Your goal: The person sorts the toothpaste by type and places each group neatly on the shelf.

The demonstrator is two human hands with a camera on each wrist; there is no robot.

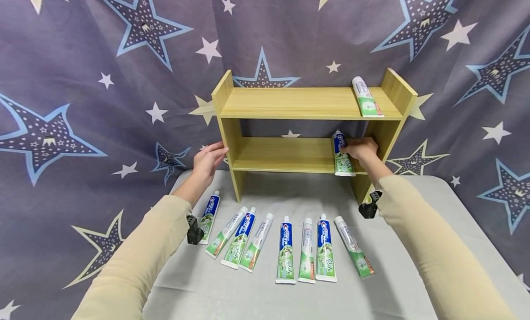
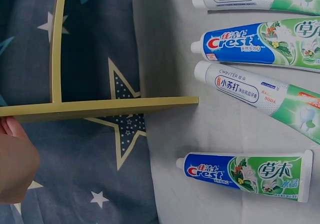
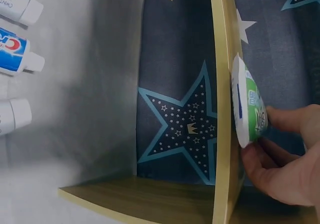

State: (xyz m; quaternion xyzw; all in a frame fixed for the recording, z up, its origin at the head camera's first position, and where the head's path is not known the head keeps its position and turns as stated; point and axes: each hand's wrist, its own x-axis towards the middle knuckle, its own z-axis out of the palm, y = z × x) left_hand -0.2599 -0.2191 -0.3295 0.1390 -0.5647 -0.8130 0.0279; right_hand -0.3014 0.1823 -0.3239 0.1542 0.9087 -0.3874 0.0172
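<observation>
My right hand (image 1: 362, 149) pinches a blue-and-green Crest toothpaste tube (image 1: 343, 161) between thumb and fingers. The tube lies on the lower board of a small wooden shelf (image 1: 285, 159), near its right end, crimped end toward the front. In the right wrist view, that tube (image 3: 251, 104) shows end-on at the board's edge, with the right hand (image 3: 285, 159) beside it. My left hand (image 1: 208, 161) touches the outer left side panel with its fingers fairly straight; the left wrist view shows only part of this hand (image 2: 17, 159). A white-and-green tube (image 1: 367, 98) lies on the top board's right end.
Several toothpaste tubes lie in a row on the grey tabletop before the shelf, among them a Crest tube (image 1: 285, 253) and a white-and-green tube (image 1: 354, 247). A leftmost Crest tube (image 1: 210, 214) is partly behind my left wrist camera. Behind the shelf hangs a star-patterned curtain (image 1: 281, 30).
</observation>
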